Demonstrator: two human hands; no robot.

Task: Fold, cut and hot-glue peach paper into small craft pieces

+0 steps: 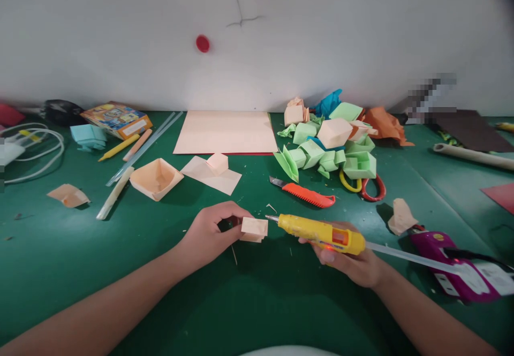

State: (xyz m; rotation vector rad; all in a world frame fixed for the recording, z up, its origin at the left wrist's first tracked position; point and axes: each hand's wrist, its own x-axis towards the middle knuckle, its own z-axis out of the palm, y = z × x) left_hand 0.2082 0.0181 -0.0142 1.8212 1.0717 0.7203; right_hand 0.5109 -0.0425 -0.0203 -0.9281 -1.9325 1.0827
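Between thumb and fingers, my left hand (212, 233) pinches a small folded piece of peach paper (254, 228) above the green table. My right hand (349, 262) is wrapped round a yellow hot glue gun (317, 232), its metal nozzle pointing left, close to the paper's right edge. A clear glue stick (409, 257) sticks out of the gun's back end. Just beyond the gun lies an orange utility knife (308, 194) with its blade out. An open peach paper box (156, 179) and a flat peach sheet (211, 175) with a small folded piece on it rest farther left.
A pile of green and peach folded papers (321, 142) stands back right, with scissors (361, 186) sticking out. A purple power strip (453, 265) with cables is at right. Peach card (227, 132) lies by the wall; a crayon box (116, 120) sits back left.
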